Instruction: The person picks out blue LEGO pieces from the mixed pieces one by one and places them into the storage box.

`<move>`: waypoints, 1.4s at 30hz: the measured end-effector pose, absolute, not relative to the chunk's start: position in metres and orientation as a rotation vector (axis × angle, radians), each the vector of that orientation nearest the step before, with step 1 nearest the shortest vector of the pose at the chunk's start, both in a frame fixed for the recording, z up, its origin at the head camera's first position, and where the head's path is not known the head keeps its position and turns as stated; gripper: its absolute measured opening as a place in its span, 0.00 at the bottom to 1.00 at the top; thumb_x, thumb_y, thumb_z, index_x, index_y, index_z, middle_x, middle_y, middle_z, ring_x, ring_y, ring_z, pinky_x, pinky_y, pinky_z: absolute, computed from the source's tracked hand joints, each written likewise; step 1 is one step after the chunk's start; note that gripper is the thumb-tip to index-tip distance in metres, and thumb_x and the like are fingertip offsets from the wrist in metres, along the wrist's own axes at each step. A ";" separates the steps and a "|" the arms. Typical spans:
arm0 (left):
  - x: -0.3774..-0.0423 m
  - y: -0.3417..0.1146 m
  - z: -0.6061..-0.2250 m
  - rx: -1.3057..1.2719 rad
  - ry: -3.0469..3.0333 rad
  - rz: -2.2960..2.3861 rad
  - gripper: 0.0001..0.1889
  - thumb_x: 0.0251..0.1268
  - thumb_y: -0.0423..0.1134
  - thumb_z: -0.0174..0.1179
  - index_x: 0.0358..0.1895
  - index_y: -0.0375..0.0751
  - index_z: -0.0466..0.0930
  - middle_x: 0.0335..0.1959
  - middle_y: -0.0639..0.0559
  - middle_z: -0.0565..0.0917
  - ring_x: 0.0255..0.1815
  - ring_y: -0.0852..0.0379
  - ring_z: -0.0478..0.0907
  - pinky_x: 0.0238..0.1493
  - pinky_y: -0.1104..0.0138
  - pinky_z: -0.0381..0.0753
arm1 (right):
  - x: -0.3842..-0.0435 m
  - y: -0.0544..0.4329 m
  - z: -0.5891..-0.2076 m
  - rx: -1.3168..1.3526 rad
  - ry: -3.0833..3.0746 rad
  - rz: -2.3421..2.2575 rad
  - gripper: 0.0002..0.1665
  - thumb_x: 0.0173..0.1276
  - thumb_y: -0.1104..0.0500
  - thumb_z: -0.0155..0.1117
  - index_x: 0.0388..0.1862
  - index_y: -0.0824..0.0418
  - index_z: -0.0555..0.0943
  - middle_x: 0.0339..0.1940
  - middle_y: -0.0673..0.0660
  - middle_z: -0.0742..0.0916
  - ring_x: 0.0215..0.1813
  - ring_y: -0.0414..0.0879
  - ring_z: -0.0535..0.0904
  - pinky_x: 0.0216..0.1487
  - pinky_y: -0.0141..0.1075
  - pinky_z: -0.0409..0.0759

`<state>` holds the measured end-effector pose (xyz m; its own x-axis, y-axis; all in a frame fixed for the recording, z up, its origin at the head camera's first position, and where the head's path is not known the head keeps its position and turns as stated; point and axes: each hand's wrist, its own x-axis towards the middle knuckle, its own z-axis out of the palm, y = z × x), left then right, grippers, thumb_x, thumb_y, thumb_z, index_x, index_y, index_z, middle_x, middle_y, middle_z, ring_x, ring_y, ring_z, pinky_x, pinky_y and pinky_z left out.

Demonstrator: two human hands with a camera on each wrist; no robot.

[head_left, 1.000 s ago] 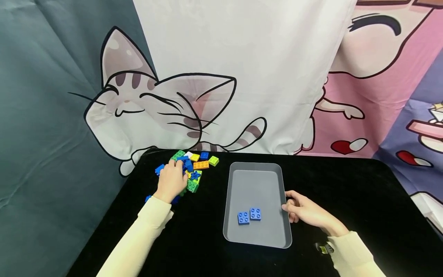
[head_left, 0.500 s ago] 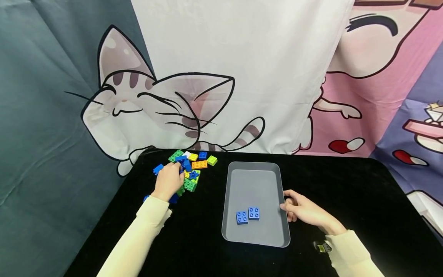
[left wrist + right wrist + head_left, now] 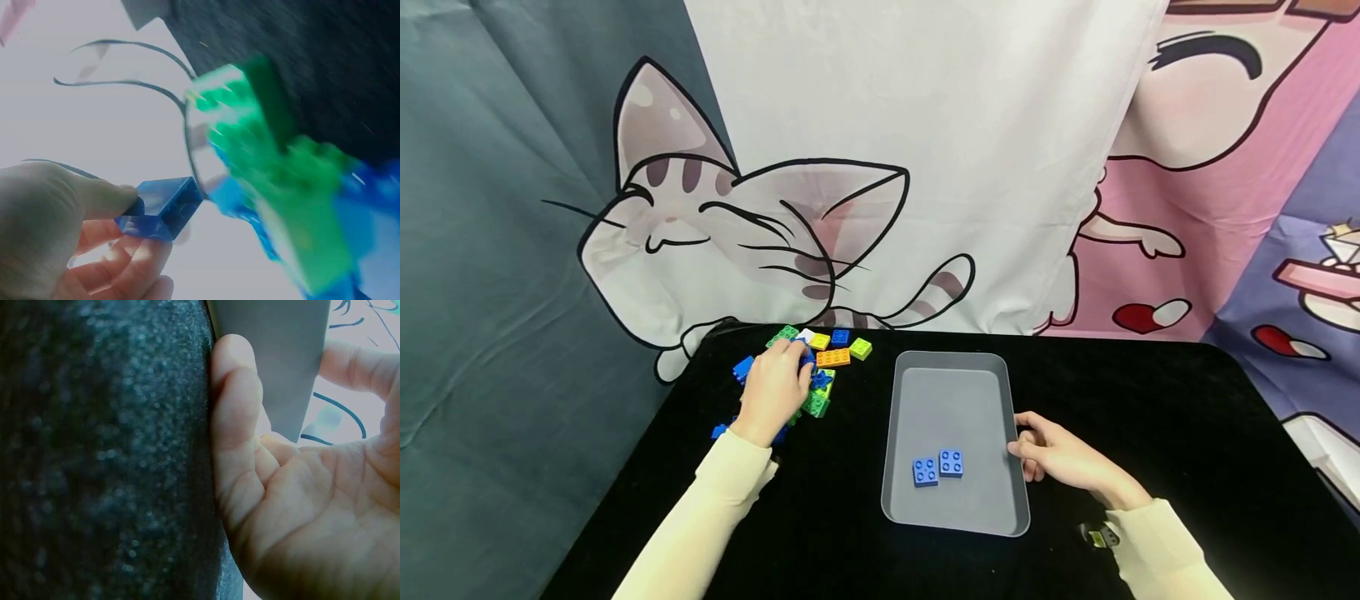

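Over the pile of toy building bricks [image 3: 822,381] at the left, my left hand [image 3: 771,390] pinches a blue brick [image 3: 165,200] between thumb and fingers. Its hollow underside shows in the left wrist view, with green bricks [image 3: 234,119] of the pile beside it. On the other side, my right hand [image 3: 1067,457] grips the right rim of a grey tray [image 3: 951,400]; the right wrist view has the tray wall [image 3: 284,369] between thumb and fingers. Inside the tray lie two blue bricks [image 3: 925,472], side by side, studs up.
Around the pile are an orange brick [image 3: 833,357], a lime brick [image 3: 861,349] and a blue one [image 3: 840,337] near the table's back edge. A black cloth [image 3: 1112,383] covers the table. Behind it hangs a printed curtain [image 3: 985,167].
My left hand has shifted slightly up and right over the pile, and its fingers now cover blue bricks that showed earlier. The right hand and the tray have stayed put.
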<state>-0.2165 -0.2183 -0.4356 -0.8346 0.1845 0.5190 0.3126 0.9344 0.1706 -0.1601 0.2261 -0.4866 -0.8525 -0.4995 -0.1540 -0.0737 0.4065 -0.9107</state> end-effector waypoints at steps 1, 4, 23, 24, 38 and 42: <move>-0.214 -0.213 -0.433 -0.376 -2.571 -0.343 0.07 0.64 0.35 0.71 0.41 0.37 0.84 0.36 0.43 0.83 0.31 0.42 0.84 0.34 0.49 0.85 | -0.160 0.226 -0.487 -0.493 2.265 -1.436 0.32 0.79 0.59 0.59 0.71 0.75 0.62 0.27 0.60 0.82 0.29 0.46 0.83 0.32 0.35 0.82; -0.206 -0.197 -0.427 -0.431 -2.564 -0.359 0.08 0.64 0.36 0.71 0.41 0.38 0.84 0.38 0.43 0.84 0.32 0.42 0.85 0.36 0.50 0.87 | -0.160 0.226 -0.487 -0.497 2.264 -1.438 0.32 0.79 0.59 0.59 0.71 0.76 0.62 0.27 0.60 0.82 0.29 0.46 0.83 0.32 0.35 0.82; -0.171 -0.107 -0.439 -0.804 -2.585 -0.181 0.09 0.69 0.45 0.68 0.45 0.46 0.85 0.36 0.54 0.82 0.27 0.58 0.78 0.32 0.68 0.82 | -0.161 0.227 -0.487 -0.497 2.258 -1.440 0.32 0.79 0.58 0.59 0.70 0.76 0.62 0.27 0.59 0.81 0.29 0.46 0.83 0.32 0.35 0.82; -0.170 -0.104 -0.440 -0.818 -2.594 -0.172 0.09 0.70 0.46 0.68 0.45 0.46 0.85 0.35 0.54 0.82 0.27 0.59 0.77 0.31 0.68 0.82 | -0.161 0.227 -0.487 -0.496 2.258 -1.440 0.32 0.79 0.58 0.59 0.70 0.76 0.62 0.27 0.59 0.81 0.29 0.46 0.83 0.32 0.35 0.82; -0.160 -0.084 -0.453 -0.959 -2.678 -0.058 0.08 0.70 0.46 0.67 0.45 0.47 0.85 0.35 0.53 0.83 0.32 0.59 0.80 0.33 0.69 0.79 | -0.160 0.227 -0.486 -0.496 2.262 -1.434 0.31 0.79 0.59 0.59 0.71 0.76 0.62 0.27 0.59 0.81 0.29 0.46 0.83 0.32 0.35 0.82; -0.157 -0.081 -0.454 -0.963 -2.688 -0.024 0.13 0.70 0.49 0.67 0.49 0.46 0.85 0.39 0.52 0.84 0.35 0.57 0.82 0.37 0.67 0.81 | -0.160 0.227 -0.486 -0.498 2.266 -1.430 0.31 0.79 0.59 0.58 0.70 0.76 0.62 0.27 0.59 0.81 0.29 0.46 0.83 0.32 0.35 0.82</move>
<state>-0.1572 -0.0808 -0.4539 -0.7364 0.6196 0.2718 0.6244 0.7770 -0.0798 -0.1601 0.2270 -0.4855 -0.8509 -0.5027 -0.1525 -0.0787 0.4089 -0.9092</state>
